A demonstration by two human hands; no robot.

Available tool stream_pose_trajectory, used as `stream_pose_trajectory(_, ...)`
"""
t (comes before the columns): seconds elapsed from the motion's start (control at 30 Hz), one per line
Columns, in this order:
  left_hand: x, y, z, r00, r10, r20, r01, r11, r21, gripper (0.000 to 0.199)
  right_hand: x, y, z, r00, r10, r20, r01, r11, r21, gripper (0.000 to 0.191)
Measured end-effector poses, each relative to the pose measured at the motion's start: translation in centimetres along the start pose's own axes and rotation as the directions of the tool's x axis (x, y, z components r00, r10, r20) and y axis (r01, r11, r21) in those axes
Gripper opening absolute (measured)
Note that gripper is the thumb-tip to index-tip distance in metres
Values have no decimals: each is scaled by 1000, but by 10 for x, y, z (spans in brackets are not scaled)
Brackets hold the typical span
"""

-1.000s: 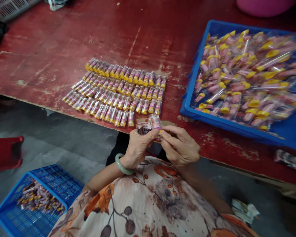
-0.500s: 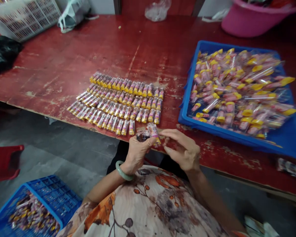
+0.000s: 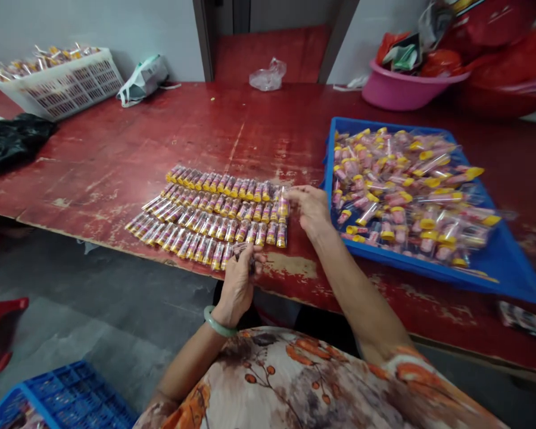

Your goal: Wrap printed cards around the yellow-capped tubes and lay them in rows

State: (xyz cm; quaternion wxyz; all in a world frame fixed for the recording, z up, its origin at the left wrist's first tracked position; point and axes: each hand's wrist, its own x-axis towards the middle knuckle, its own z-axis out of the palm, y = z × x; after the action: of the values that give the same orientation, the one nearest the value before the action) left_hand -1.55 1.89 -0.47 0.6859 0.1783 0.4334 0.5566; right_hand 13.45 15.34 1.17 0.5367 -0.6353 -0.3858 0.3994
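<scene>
Left hand (image 3: 237, 287): closed on a wrapped tube (image 3: 245, 256), just over the front edge of the desk (image 3: 93, 155).
Right hand (image 3: 311, 208): has moved out to the row end; we can't tell if it grips the clear tube (image 3: 283, 205) there.
Tube rows (image 3: 214, 214): mid-desk, near front edge.
Blue tray (image 3: 327, 173): right of rows, heaped with loose tubes.
Pink basin (image 3: 393, 95): far edge.

Packet (image 3: 246, 256) mostly hidden by left hand (image 3: 236, 287)
</scene>
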Motion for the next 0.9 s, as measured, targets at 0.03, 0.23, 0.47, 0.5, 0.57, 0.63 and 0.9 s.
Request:
stream_pose_trajectory(0.03, -1, 2, -2, 999, -32, 14, 33, 998, -55, 28, 18, 0, 10, 999, -2, -40, 0, 999, -45, 9)
stream_pose_trajectory(0.23, -12, 4, -7, 984, -158, 82, 165, 983, -84, 23, 69, 11, 47, 993, -59, -100, 17, 925, -379, 11)
stream_pose_trajectory(0.47, -6, 6, -11, 975, -187, 116, 195, 979, -60, 26, 60, 0, -36, 970, -234, -72, 108, 671, -734, 18)
stream_pose_trajectory(0.5, -5, 6, -10, 975, -191, 113, 198, 979, -50, 26, 61, -2, -55, 968, -236, -82, 83, 615, -784, 21)
stream_pose_trajectory(0.57, -3, 5, -5, 980, -175, 90, 178, 984, -17, 30, 65, -1, -86, 976, -200, -88, 31, 526, -850, 21)
stream_pose_trajectory(0.63, -3, 2, 3, 989, -135, 62, 135, 991, -1, 35, 71, 6, -103, 985, -155, -76, 7, 476, -879, 19)
stream_pose_trajectory(0.9, -4, -11, 21, 1000, -13, 11, 12, 999, 36, 41, 86, 22, -109, 983, -161, 90, 166, 562, -810, 17)
